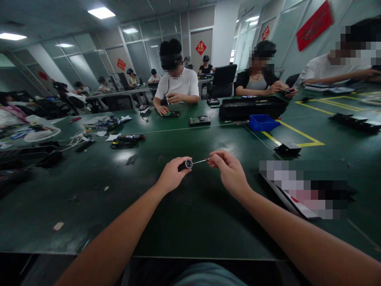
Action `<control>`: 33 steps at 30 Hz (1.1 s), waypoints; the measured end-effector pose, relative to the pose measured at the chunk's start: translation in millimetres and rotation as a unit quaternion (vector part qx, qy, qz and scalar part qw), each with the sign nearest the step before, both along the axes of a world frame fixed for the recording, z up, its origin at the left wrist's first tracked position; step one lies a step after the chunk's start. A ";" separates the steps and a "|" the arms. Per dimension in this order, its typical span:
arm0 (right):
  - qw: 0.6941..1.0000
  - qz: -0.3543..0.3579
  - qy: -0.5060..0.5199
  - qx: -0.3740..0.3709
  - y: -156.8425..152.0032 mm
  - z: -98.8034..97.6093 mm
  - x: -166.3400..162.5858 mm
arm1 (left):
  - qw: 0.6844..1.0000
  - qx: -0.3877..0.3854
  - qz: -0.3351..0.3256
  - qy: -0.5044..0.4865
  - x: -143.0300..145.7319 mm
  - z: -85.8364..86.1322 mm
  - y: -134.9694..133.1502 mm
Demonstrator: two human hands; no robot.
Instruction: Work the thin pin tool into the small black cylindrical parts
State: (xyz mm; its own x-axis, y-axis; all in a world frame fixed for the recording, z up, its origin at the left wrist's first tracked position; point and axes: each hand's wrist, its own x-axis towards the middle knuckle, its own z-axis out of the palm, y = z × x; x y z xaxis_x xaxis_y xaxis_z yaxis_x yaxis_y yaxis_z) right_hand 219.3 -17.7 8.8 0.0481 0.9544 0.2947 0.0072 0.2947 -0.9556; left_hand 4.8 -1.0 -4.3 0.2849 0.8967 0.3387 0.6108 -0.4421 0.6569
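Note:
My left hand [172,174] is closed round a small black cylinder [188,163] with a pale ring at its round end, which faces right and toward me. From the right, my right hand [228,171] grips a screwdriver [200,161] by its reddish handle. The thin metal shaft lies nearly level, and its tip meets the cylinder's round end; whether it goes inside I cannot make out. Both hands are above the green table [184,222]. What my palms hide of the cylinder and the handle does not show.
A blurred-out box-like item [303,190] lies right of my right forearm. Farther back are a blue bin [263,122], a long black tray [253,108], a small black part [287,149], a circuit-board device [199,120] and coiled black cable [125,142]. Co-workers sit across the table.

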 end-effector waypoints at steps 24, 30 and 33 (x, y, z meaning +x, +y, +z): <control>0.969 -0.026 -0.243 -0.019 -5.5 11.1 4.0 | 0.998 0.024 -0.007 0.053 -7.7 0.8 2.5; 0.983 0.024 -0.182 0.000 -5.0 5.9 2.4 | 0.998 0.021 -0.010 0.060 -7.0 -0.8 2.6; 0.985 0.043 -0.166 -0.009 -5.6 7.2 2.2 | 0.997 0.018 -0.022 0.067 -5.9 -0.7 1.5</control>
